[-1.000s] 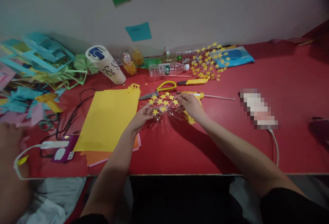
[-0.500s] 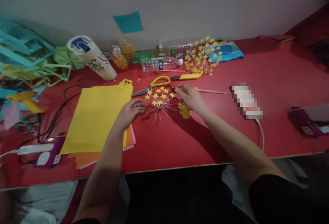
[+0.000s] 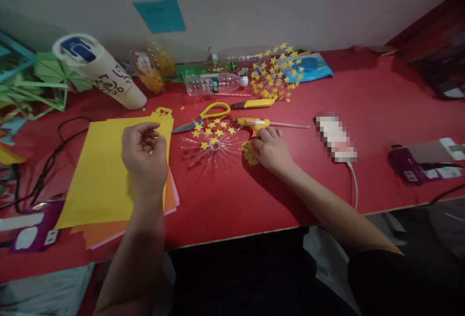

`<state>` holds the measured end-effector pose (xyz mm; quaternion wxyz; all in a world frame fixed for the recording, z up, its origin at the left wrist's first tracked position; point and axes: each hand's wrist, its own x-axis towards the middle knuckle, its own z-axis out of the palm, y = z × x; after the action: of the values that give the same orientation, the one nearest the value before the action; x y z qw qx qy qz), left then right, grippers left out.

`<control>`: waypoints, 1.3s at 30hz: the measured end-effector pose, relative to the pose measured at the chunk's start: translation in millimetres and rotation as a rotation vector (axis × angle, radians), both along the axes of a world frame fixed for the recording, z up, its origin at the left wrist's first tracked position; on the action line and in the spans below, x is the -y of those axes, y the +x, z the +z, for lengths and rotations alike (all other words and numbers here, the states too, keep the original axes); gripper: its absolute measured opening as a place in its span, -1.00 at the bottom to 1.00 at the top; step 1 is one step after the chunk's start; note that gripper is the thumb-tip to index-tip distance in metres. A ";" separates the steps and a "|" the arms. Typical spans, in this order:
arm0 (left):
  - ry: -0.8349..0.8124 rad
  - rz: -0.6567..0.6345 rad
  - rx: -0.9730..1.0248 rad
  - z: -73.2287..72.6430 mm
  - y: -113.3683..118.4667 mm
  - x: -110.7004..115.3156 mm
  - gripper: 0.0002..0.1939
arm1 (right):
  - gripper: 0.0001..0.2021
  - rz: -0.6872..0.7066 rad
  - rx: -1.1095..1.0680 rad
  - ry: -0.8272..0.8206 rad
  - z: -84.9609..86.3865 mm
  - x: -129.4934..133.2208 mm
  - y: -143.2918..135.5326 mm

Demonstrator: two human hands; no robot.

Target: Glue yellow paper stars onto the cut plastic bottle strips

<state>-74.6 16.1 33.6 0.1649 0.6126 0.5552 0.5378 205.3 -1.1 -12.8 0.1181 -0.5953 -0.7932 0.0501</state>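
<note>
The clear plastic thing with thin strips (image 3: 215, 145) sits on the red surface (image 3: 225, 209) between the two hands, maybe so both can reach it. Its strips spread out all around, and yellow stars sit on the far side. The right hand (image 3: 271, 149) has its fingers bent down by the little star pile (image 3: 250, 154); I can't tell if it grips one. The yellow glue gun (image 3: 254, 123) lies just past it, which looks handy. The left hand (image 3: 145, 154) is up over the yellow paper (image 3: 105, 171), fingers curled in, so I can't tell if it holds something small.
</note>
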 end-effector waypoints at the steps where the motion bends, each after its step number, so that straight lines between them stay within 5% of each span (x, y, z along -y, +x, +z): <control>1: 0.049 0.038 -0.006 7.6 9.5 5.7 -0.79 | -0.80 0.003 -0.001 0.000 -1.1 -0.6 -1.1; 5: 0.092 -0.121 -0.031 27.1 51.9 27.7 -0.84 | -0.79 -0.006 -0.049 0.004 -6.4 -2.1 -2.3; 11: -0.104 -0.369 -0.038 24.4 85.6 43.2 -0.83 | -0.88 -0.057 -0.229 -0.009 -7.5 -6.3 6.3; 15: -0.317 -0.461 -0.094 20.9 96.6 46.8 -0.89 | -0.83 -0.041 -0.466 -0.093 14.1 -2.7 16.1; 19: -0.454 -0.495 -0.079 15.9 107.6 46.4 -0.90 | -0.85 0.030 -0.942 -0.278 44.0 8.4 17.1; 25: -0.442 -0.614 0.098 12.9 113.8 46.7 -0.90 | -0.82 0.175 -1.025 -0.391 63.5 19.1 11.6; 28: -0.333 -0.593 0.073 14.5 110.1 48.8 -0.87 | -0.80 0.095 -0.902 -0.311 52.2 11.0 17.6; 31: -0.163 -0.521 -0.004 18.0 102.7 49.1 -0.86 | -0.80 -0.251 -0.485 -0.055 28.6 -5.6 26.7; 34: -0.004 -0.416 -0.068 20.5 94.2 45.2 -0.88 | -0.70 -0.377 -0.188 -0.109 5.7 -20.7 31.5; 39: -0.026 -0.306 -0.049 17.7 83.1 37.0 -0.87 | -0.70 -0.428 -0.321 -0.155 -9.4 -30.1 27.6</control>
<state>8.6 -20.9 51.3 0.2393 0.7008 0.4663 0.4839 232.9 29.0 -22.2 0.2046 -0.7411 -0.6142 0.1781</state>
